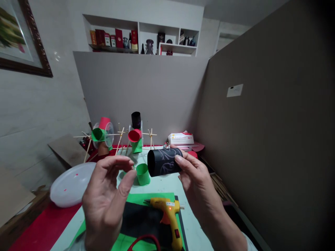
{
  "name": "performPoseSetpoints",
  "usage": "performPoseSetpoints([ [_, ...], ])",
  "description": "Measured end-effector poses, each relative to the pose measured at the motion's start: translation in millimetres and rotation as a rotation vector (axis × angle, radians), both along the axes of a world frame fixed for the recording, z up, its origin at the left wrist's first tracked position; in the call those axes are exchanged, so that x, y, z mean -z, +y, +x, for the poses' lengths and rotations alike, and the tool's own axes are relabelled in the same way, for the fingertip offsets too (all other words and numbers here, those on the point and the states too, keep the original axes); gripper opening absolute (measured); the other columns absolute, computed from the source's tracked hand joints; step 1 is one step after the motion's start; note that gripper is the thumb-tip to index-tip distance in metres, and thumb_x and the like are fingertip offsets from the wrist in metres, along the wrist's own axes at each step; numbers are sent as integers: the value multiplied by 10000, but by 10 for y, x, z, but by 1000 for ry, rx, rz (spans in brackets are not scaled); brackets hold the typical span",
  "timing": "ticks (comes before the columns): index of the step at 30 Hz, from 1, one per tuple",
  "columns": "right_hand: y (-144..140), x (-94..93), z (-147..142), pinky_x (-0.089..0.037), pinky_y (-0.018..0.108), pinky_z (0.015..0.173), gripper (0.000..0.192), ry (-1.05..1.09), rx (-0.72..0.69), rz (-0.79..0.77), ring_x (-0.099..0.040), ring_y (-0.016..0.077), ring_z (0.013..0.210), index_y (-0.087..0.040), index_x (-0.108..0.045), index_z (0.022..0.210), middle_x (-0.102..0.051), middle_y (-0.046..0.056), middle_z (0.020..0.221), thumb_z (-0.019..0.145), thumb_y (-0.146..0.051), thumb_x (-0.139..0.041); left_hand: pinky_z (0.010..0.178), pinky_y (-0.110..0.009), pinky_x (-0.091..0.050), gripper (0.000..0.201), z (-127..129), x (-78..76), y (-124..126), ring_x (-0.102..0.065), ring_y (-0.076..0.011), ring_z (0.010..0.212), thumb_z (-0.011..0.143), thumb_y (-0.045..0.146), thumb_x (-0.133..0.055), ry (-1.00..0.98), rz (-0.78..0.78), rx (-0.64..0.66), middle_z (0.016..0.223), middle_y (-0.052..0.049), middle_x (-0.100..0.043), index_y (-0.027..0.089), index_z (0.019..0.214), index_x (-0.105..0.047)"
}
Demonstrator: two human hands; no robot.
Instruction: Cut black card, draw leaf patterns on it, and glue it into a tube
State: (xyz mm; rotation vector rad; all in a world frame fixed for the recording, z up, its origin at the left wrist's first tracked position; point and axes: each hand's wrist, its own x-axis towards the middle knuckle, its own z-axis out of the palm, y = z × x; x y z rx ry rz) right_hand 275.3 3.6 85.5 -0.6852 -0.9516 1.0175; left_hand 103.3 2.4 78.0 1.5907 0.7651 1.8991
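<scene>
My right hand (195, 172) grips a black paper tube (163, 162) with pale swirl patterns, thumb on its near side; the open end points left. My left hand (108, 198) hovers beside it with fingers curved and thumb apart, and I see nothing between them. Behind the hands a short green paper tube (143, 175) stands upright on the table. Below lies a yellow glue gun (167, 211) with its orange light lit, resting on black paper (141, 219) and green sheets (159, 197). Red scissor handles (145, 237) show at the bottom edge.
Two stick-framed wheels with coloured tubes stand at the back, one left (103, 132) and one nearer the middle (135, 134). A white plastic lid (72, 184) lies at left. A tissue pack (181, 138) sits at the back right. Grey panels (146, 90) rise behind and at right.
</scene>
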Motion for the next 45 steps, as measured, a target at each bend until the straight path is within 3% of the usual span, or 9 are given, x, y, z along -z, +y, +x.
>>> performPoseSetpoints([
  [3, -1, -11, -3, -341, 438, 1147, 167, 45, -44, -11, -540, 283, 1293, -204, -704, 857, -698, 75, 1250, 784, -342, -762, 852, -256, -460, 94, -32, -21, 54, -574, -162, 953, 917, 199, -642, 14, -13, -94, 975, 27, -605, 281, 963, -644],
  [8, -12, 1, -5, -393, 465, 1100, 180, -5, 30, -4, -543, 312, 1289, -204, -694, 826, -690, 91, 1271, 774, -356, -775, 700, -222, -467, 56, -62, -37, 63, -592, -127, 775, 878, 223, -694, 181, -22, -160, 846, 48, -657, 278, 869, -696],
  [12, -32, 22, -5, -442, 472, 1043, 177, -103, 91, 10, -583, 317, 1241, -200, -705, 849, -669, 107, 1315, 825, -373, -737, 580, -209, -432, 135, -41, -40, 78, -564, -100, 637, 868, 164, -670, 275, -2, -100, 729, 60, -642, 276, 811, -721],
  [17, -55, 39, 6, -413, 494, 1070, 169, -189, 142, 34, -565, 309, 1273, -219, -708, 905, -625, 100, 1390, 857, -382, -718, 484, -226, -367, 156, -7, -15, 131, -470, -81, 487, 884, 186, -641, 273, -87, 21, 603, 57, -528, 228, 753, -716],
  [22, -73, 35, 23, -393, 514, 1097, 231, -248, 168, 6, -559, 303, 1293, -252, -704, 1054, -622, 90, 1403, 872, -394, -707, 460, -239, -322, 222, 28, 68, 165, -419, -86, 497, 923, 256, -593, 212, -178, 136, 648, 34, -509, 205, 723, -674],
  [30, -30, 50, 37, -469, 475, 1046, 185, -187, 190, 6, -555, 339, 1286, -224, -719, 918, -645, 93, 1363, 816, -375, -749, 455, -256, -296, 331, 65, 130, 210, -358, -97, 418, 977, 357, -469, 272, -224, 167, 522, 59, -471, 219, 685, -538],
  [37, 21, 63, 92, -549, 409, 915, 237, -116, 183, -95, -581, 345, 1246, -234, -676, 766, -635, 61, 1364, 707, -396, -838, 494, -270, -313, 331, 58, 74, 202, -371, -118, 423, 956, 337, -454, 314, -188, 150, 460, 81, -343, 233, 643, -487],
  [42, -5, 20, 48, -564, 403, 881, 307, -95, 176, -136, -624, 338, 1174, -245, -717, 942, -627, 68, 1382, 710, -408, -834, 502, -273, -311, 352, 61, 82, 227, -361, -110, 413, 966, 312, -439, 336, -144, 132, 459, 85, -338, 229, 624, -462],
  [45, -6, 19, 12, -533, 387, 926, 278, -79, 178, -128, -642, 308, 1141, -236, -729, 916, -659, 57, 1335, 709, -386, -837, 542, -265, -322, 356, 59, 102, 259, -408, -110, 495, 949, 300, -460, 360, -88, 126, 533, 60, -397, 218, 604, -439],
])
